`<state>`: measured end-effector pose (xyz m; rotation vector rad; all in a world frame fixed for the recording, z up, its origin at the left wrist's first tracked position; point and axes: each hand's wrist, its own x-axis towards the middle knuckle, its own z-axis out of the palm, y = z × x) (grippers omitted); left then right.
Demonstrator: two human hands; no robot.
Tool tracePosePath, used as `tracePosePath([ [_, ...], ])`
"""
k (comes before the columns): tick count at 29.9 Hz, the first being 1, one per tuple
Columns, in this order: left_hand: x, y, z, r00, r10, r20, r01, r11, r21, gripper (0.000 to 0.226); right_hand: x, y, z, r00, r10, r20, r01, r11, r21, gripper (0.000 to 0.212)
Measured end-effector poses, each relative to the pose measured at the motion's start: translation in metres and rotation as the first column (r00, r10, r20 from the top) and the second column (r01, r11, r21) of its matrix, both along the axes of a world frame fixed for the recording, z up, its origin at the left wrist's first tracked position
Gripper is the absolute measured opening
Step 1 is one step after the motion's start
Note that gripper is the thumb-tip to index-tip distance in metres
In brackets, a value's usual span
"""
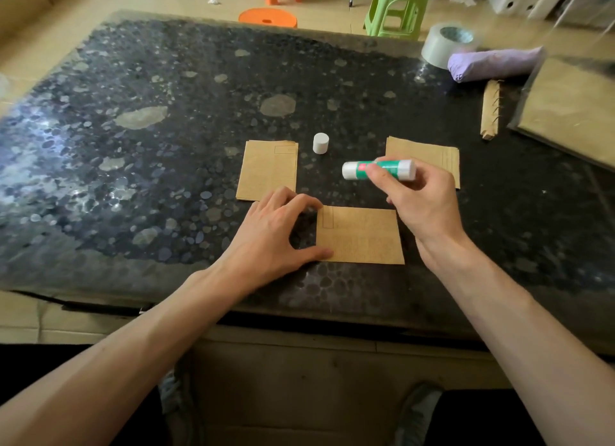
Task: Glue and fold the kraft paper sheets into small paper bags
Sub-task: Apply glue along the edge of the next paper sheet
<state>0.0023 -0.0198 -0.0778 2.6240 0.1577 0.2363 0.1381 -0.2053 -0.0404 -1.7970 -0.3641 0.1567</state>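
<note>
Left hand (276, 232) released, touching kraft sheet (361, 237) at left edge, right hand (422, 199) grasping glue stick (379, 170) beyond it

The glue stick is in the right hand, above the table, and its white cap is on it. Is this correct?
Not quite. The glue stick is in the right hand, above the table, but its white cap is off. The cap stands upright on the table, apart from the stick. The head view shows it.
</note>
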Motion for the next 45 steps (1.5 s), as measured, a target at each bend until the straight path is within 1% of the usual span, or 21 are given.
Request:
tracePosePath([
  [2, 0.0, 0.0, 0.0, 1.0, 0.001, -0.017, -0.002, 0.999, -0.038, 0.071, -0.007, -0.007, 0.0, 0.997, 0.043, -0.067, -0.041, 0.998, 0.037, 0.018],
  [3, 0.0, 0.0, 0.0, 1.0, 0.002, -0.018, -0.003, 0.999, -0.048, 0.072, -0.01, -0.009, 0.0, 0.995, 0.075, -0.06, -0.073, 0.997, 0.026, 0.018],
  [5, 0.001, -0.001, -0.001, 1.0, 0.0, -0.01, -0.001, 0.999, -0.045, 0.072, -0.015, -0.012, -0.001, 0.987, 0.162, 0.022, -0.161, 0.985, -0.055, 0.021],
  [8, 0.001, 0.001, -0.002, 1.0, -0.005, -0.016, 0.005, 0.999, -0.041, 0.074, -0.02, -0.009, -0.004, 0.937, 0.327, 0.123, -0.29, 0.925, -0.246, 0.028],
  [9, 0.001, 0.001, -0.002, 1.0, -0.008, -0.018, 0.007, 0.999, -0.038, 0.074, -0.021, -0.007, -0.006, 0.922, 0.362, 0.137, -0.31, 0.902, -0.3, 0.029],
  [11, 0.001, 0.002, -0.002, 1.0, -0.013, -0.023, 0.012, 0.999, -0.036, 0.075, -0.023, -0.002, -0.009, 0.903, 0.4, 0.155, -0.326, 0.875, -0.358, 0.031],
  [19, 0.002, 0.002, -0.003, 1.0, -0.01, 0.005, 0.01, 0.999, -0.037, 0.072, -0.025, 0.004, -0.014, 0.868, 0.458, 0.195, -0.351, 0.841, -0.412, 0.04],
  [23, 0.001, 0.002, -0.003, 1.0, -0.012, 0.015, 0.013, 0.999, -0.047, 0.07, -0.026, 0.006, -0.012, 0.841, 0.491, 0.228, -0.363, 0.824, -0.436, 0.035],
  [28, 0.001, 0.002, -0.002, 1.0, -0.014, 0.005, 0.014, 0.999, -0.035, 0.074, -0.024, 0.004, -0.006, 0.817, 0.522, 0.246, -0.381, 0.808, -0.449, 0.033],
  [30, 0.002, 0.003, -0.002, 1.0, -0.011, -0.006, 0.011, 0.999, -0.031, 0.075, -0.024, 0.003, -0.005, 0.82, 0.515, 0.248, -0.375, 0.812, -0.448, 0.032],
  [33, 0.001, 0.003, -0.003, 1.0, -0.009, 0.001, 0.009, 0.999, -0.034, 0.073, -0.024, 0.004, -0.006, 0.851, 0.46, 0.253, -0.333, 0.846, -0.417, 0.032],
  [38, 0.002, 0.002, -0.003, 1.0, -0.009, -0.001, 0.009, 0.999, -0.032, 0.073, -0.026, 0.005, -0.009, 0.874, 0.402, 0.272, -0.281, 0.877, -0.39, 0.037],
  [42, 0.002, 0.002, -0.004, 1.0, -0.009, 0.0, 0.009, 0.999, -0.035, 0.072, -0.028, 0.008, -0.008, 0.876, 0.394, 0.278, -0.263, 0.873, -0.41, 0.038],
  [45, 0.002, 0.002, -0.003, 1.0, -0.008, -0.007, 0.008, 0.999, -0.031, 0.073, -0.026, 0.009, -0.006, 0.864, 0.435, 0.253, -0.298, 0.847, -0.44, 0.034],
])
